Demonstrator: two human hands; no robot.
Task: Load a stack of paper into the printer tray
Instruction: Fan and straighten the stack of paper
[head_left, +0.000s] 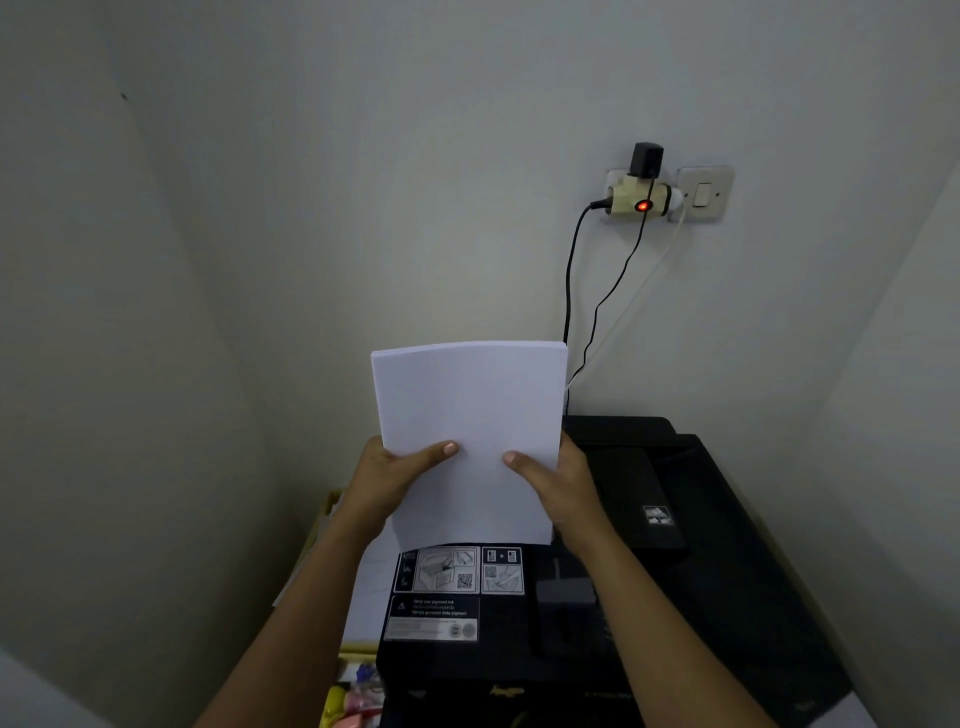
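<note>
While both hands hold it upright, the paper stack (470, 436) hangs above the black printer (649, 561).
The left hand (395, 475) and right hand (558, 480) grip its lower edges — thumbs in front, fingers curled behind — below the wall socket (641, 195).

Black printer (675, 545), support surface hidden.

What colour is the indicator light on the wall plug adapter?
Red, lit, on the plug adapter; clearest in the head view.
</note>
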